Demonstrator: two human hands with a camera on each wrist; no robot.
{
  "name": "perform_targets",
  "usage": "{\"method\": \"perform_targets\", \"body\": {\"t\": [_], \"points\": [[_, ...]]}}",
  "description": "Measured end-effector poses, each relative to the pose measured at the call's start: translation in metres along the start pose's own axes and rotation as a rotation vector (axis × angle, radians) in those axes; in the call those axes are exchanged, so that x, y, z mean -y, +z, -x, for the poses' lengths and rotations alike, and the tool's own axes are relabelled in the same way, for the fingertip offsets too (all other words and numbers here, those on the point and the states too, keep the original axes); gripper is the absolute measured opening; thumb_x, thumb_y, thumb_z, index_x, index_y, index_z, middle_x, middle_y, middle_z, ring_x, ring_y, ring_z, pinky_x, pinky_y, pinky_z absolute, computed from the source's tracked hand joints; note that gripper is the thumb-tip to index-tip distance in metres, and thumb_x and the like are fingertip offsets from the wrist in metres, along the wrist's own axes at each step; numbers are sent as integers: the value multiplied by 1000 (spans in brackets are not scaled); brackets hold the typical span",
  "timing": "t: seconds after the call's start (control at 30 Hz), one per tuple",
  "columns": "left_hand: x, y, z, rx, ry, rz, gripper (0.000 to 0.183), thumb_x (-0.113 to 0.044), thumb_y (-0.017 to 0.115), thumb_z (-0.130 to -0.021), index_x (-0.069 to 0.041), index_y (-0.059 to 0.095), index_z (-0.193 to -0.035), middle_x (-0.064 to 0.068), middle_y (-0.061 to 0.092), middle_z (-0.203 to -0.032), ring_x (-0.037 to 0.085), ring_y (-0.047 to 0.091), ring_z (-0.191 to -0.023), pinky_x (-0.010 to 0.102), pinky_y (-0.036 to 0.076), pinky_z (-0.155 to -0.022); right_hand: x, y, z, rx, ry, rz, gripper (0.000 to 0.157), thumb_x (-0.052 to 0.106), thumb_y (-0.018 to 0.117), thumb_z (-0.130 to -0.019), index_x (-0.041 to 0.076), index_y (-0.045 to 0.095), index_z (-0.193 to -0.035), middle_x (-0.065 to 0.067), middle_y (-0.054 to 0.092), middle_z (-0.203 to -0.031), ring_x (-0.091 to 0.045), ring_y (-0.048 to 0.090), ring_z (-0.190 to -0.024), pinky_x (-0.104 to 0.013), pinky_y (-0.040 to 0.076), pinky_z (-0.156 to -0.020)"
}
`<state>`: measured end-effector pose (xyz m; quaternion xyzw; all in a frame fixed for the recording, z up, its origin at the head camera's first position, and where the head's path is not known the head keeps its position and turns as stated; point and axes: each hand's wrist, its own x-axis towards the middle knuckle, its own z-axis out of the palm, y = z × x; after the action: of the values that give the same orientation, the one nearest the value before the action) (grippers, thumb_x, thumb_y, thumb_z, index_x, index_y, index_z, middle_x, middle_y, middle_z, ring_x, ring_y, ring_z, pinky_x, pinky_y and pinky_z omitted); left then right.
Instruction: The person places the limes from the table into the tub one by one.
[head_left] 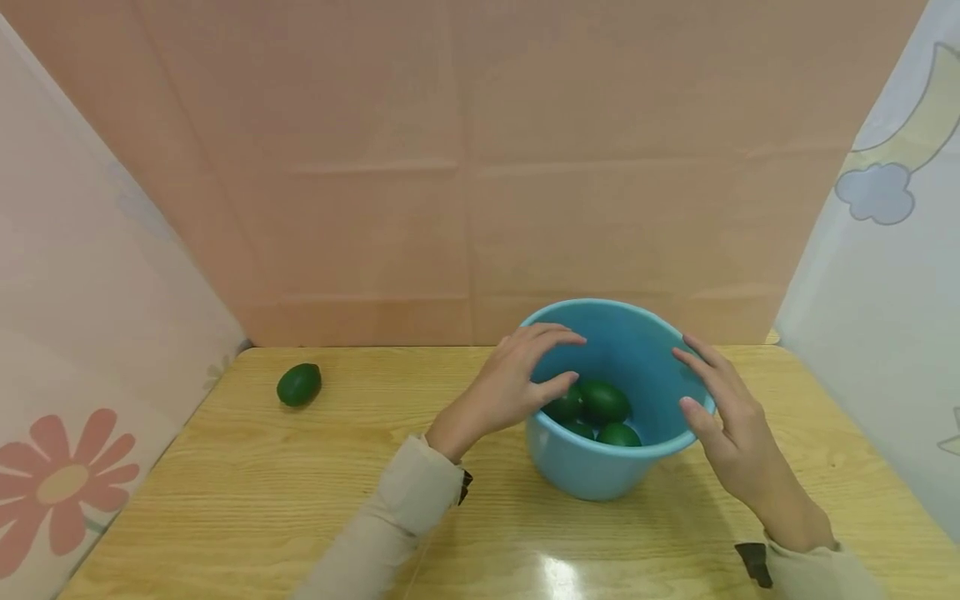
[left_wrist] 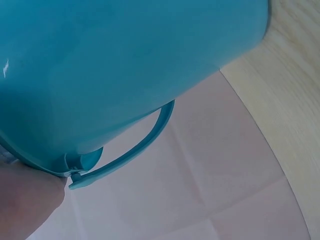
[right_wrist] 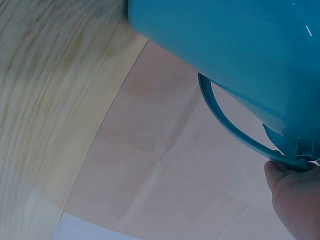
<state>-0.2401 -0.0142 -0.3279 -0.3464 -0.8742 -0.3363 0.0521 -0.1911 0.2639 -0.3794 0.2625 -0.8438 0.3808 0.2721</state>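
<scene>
A light blue bucket (head_left: 592,467) stands on the table, with several dark green avocado-like fruits (head_left: 606,402) inside. My left hand (head_left: 517,379) lies over the bucket's left rim, fingers and thumb reaching inward. On the opposite side, my right hand (head_left: 738,429) holds the right rim, its fingertips hooked over the edge. The wrist views show each hand at the rim by the end of the bucket's handle (right_wrist: 235,131), which hangs down behind. Another dark green fruit (head_left: 299,385) lies alone at the far left of the table.
The light wood-grain table (head_left: 337,500) ends at a peach-coloured backdrop (head_left: 375,208). Pale printed panels stand at both sides, one with a red flower (head_left: 67,483) and one with a blue cloud (head_left: 876,193).
</scene>
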Motion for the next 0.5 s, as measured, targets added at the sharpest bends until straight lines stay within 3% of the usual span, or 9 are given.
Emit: {"method": "perform_targets", "body": {"t": [0.27, 0.5], "points": [[7, 1, 6, -89, 84, 83, 33, -18, 60, -99, -14, 60, -132, 1, 58, -137, 16, 50, -132, 40, 44, -111, 1, 1, -1, -5, -35, 27, 51, 0, 45, -95, -1, 44, -146, -25, 36, -154, 0, 28, -146, -3, 25, -107], [9, -2, 13, -152, 114, 37, 35, -16, 60, -99, -13, 59, -134, 2, 56, -138, 17, 49, -133, 39, 45, -110, -1, 0, -1, -19, -46, 69, 50, 3, 46, -95, -4, 44, -146, -26, 38, -152, -3, 27, -147, -7, 22, -112]]}}
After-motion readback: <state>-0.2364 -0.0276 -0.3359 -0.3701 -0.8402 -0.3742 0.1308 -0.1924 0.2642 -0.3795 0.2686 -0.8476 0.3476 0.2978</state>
